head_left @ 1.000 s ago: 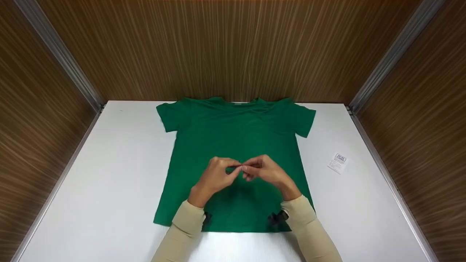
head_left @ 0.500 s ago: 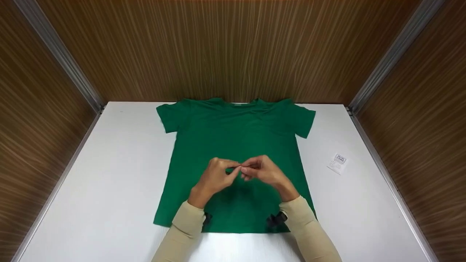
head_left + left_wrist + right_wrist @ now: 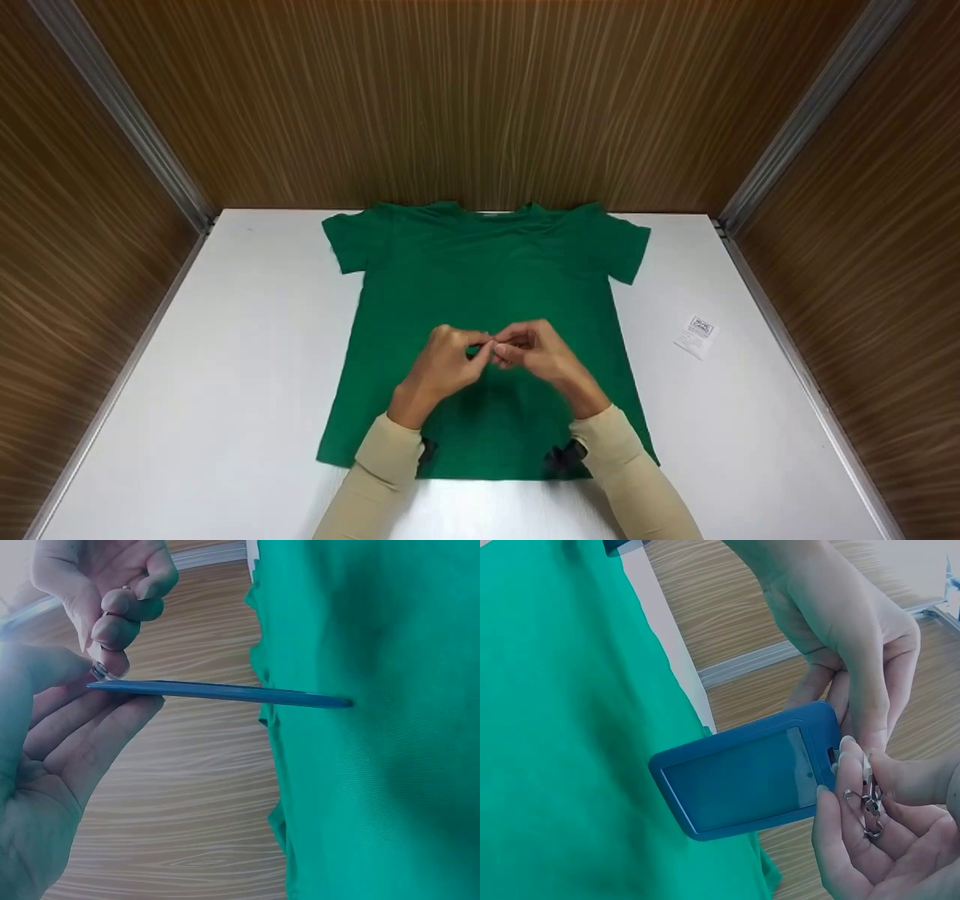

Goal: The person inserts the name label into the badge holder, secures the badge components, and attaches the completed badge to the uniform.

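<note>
Nearest, two beige sleeves (image 3: pixel 379 469) reach over the front edge of the white desk (image 3: pixel 225 420) to where both hands meet above a green T-shirt (image 3: pixel 480 277). The left hand (image 3: pixel 442 367) has its fingers (image 3: pixel 877 667) curled round the short end of a blue badge holder (image 3: pixel 746 772), thumb on one face and fingertips behind the other. The right hand (image 3: pixel 544 352) pinches a small metal clip (image 3: pixel 866 802) between thumb and fingertips (image 3: pixel 847 765), right at the holder's slotted end. So both sets of fingers are clamped, one on the card sleeve, the other on its fastener, and the holder hangs between them, above the shirt and not touching it.

To do this well, I would judge that the left hand should keep the holder flat and steady, gripping only the edge so the slot stays clear, while the right works the clip with small movements.

The holder is a thin, stiff rectangle with rounded corners and a raised frame round a flat window; edge-on from the left wrist it shows as a narrow blue blade (image 3: pixel 225 692). The clip is bright, looped wire.

Beyond the fingers the shirt lies spread flat, a soft matte knit, collar to the far wall. Off to the right of the fingers, well apart, lies a small white printed label (image 3: pixel 696 336). Wood-grain panels (image 3: pixel 480 97) close the space behind.
</note>
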The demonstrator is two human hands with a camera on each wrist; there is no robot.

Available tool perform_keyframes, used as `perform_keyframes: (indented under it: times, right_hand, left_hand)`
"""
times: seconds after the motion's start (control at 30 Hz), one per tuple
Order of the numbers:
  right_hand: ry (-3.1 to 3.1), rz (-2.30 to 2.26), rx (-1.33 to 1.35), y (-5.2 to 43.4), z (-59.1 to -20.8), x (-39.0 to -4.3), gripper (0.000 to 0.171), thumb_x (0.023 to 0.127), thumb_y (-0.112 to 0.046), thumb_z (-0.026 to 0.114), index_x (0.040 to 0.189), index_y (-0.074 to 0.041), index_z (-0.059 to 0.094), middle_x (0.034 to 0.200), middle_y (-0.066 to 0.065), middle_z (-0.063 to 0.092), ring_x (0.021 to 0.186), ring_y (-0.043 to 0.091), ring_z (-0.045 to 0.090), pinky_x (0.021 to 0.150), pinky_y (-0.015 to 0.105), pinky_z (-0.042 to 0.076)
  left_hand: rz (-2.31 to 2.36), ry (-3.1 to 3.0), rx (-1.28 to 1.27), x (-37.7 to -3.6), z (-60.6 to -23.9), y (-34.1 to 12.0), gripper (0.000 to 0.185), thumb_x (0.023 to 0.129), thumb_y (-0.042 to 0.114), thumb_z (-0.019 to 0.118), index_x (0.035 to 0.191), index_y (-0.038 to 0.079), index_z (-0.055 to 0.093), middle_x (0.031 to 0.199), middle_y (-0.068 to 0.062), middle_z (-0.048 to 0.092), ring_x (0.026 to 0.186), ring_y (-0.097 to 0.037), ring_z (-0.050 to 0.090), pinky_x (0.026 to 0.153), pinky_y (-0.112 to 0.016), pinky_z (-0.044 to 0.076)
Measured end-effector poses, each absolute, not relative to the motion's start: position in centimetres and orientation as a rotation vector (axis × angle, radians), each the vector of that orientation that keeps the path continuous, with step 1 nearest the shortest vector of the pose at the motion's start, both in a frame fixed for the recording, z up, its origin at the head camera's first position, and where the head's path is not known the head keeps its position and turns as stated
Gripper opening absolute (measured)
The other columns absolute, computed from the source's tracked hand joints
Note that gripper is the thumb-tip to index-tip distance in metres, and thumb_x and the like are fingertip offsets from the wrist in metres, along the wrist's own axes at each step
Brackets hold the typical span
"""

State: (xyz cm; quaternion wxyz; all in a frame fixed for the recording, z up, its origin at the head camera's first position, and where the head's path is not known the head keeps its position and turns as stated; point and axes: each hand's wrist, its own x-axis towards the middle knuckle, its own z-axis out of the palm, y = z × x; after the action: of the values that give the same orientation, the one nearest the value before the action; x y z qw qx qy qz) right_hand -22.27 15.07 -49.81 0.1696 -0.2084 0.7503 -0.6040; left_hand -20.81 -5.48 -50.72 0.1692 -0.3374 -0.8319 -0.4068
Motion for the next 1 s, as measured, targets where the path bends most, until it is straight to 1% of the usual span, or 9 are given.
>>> perform_keyframes:
  times: [0.1,0.2,0.3,0.53,0.67,0.77,0.87,0.93,1.0]
  right_hand:
    - [2.14,-1.726,-0.607,15.1,-49.94,-22.3,0.022,0.103,-0.006,0.061,0.113,0.01,0.072,0.103,0.035,0.071,0.085,0.02,0.075,0.08,0.032,0.063]
    - [2.149,-1.732,-0.625,15.13,-50.02,-22.34,0.022,0.102,-0.005,0.061,0.113,0.011,0.072,0.103,0.035,0.072,0.087,0.025,0.076,0.08,0.032,0.063]
    - [2.143,-1.746,-0.632,15.17,-50.09,-22.35,0.022,0.102,-0.004,0.061,0.114,0.011,0.072,0.104,0.035,0.072,0.089,0.027,0.076,0.081,0.033,0.064]
    - [2.121,-1.778,-0.606,15.0,-50.13,-22.25,0.021,0.101,-0.003,0.062,0.113,0.009,0.075,0.105,0.033,0.073,0.091,0.033,0.076,0.081,0.034,0.064]
    - [2.127,-1.783,-0.602,14.93,-50.12,-22.13,0.021,0.101,-0.003,0.062,0.112,0.009,0.075,0.104,0.033,0.073,0.091,0.036,0.076,0.081,0.034,0.064]
    - [2.137,-1.783,-0.609,14.89,-50.13,-22.06,0.021,0.101,-0.002,0.062,0.113,0.01,0.074,0.104,0.035,0.073,0.089,0.031,0.076,0.082,0.035,0.064]
    - [2.147,-1.775,-0.618,14.84,-50.17,-22.03,0.022,0.101,-0.003,0.062,0.113,0.011,0.074,0.105,0.035,0.072,0.085,0.017,0.075,0.083,0.036,0.064]
    - [2.149,-1.773,-0.621,14.81,-50.2,-22.04,0.022,0.101,-0.003,0.062,0.113,0.01,0.074,0.105,0.036,0.072,0.083,0.01,0.073,0.084,0.036,0.064]
    - [2.149,-1.775,-0.625,14.79,-50.22,-22.02,0.022,0.101,-0.003,0.061,0.113,0.011,0.074,0.105,0.036,0.072,0.082,0.007,0.072,0.084,0.036,0.064]
  left_hand:
    - [-1.145,-2.357,-0.969,-20.8,-50.62,-5.41,0.017,0.099,0.005,0.065,0.095,0.001,0.082,0.062,-0.009,0.068,0.045,-0.012,0.05,0.046,-0.019,0.038]
    - [-1.144,-2.349,-0.986,-20.81,-50.6,-5.39,0.017,0.099,0.004,0.065,0.095,0.0,0.081,0.057,-0.01,0.063,0.043,-0.011,0.047,0.045,-0.017,0.035]
    - [-1.142,-2.343,-1.005,-20.86,-50.61,-5.43,0.017,0.098,0.003,0.066,0.094,0.0,0.081,0.055,-0.009,0.059,0.043,-0.01,0.044,0.045,-0.017,0.033]
    - [-1.148,-2.333,-1.017,-20.84,-50.6,-5.57,0.018,0.098,0.002,0.065,0.089,0.0,0.08,0.051,-0.009,0.054,0.045,0.004,0.031,0.044,-0.016,0.029]
    - [-1.161,-2.316,-1.025,-20.82,-50.7,-5.57,0.018,0.098,0.002,0.065,0.089,-0.001,0.08,0.05,-0.01,0.052,0.045,0.006,0.027,0.044,-0.015,0.027]
    - [-1.166,-2.299,-1.031,-20.77,-50.73,-5.59,0.017,0.098,0.002,0.065,0.089,-0.001,0.08,0.051,-0.01,0.053,0.046,0.008,0.027,0.044,-0.015,0.028]
    - [-1.154,-2.292,-1.039,-20.69,-50.76,-5.65,0.017,0.098,0.0,0.065,0.089,0.0,0.08,0.052,-0.01,0.053,0.048,0.008,0.026,0.044,-0.017,0.03]
    - [-1.146,-2.291,-1.043,-20.67,-50.81,-5.69,0.017,0.098,0.0,0.064,0.09,0.0,0.08,0.053,-0.01,0.053,0.048,0.007,0.027,0.044,-0.017,0.031]
    - [-1.137,-2.289,-1.047,-20.65,-50.86,-5.73,0.017,0.098,0.0,0.064,0.09,0.0,0.08,0.053,-0.01,0.053,0.046,0.002,0.031,0.045,-0.018,0.032]
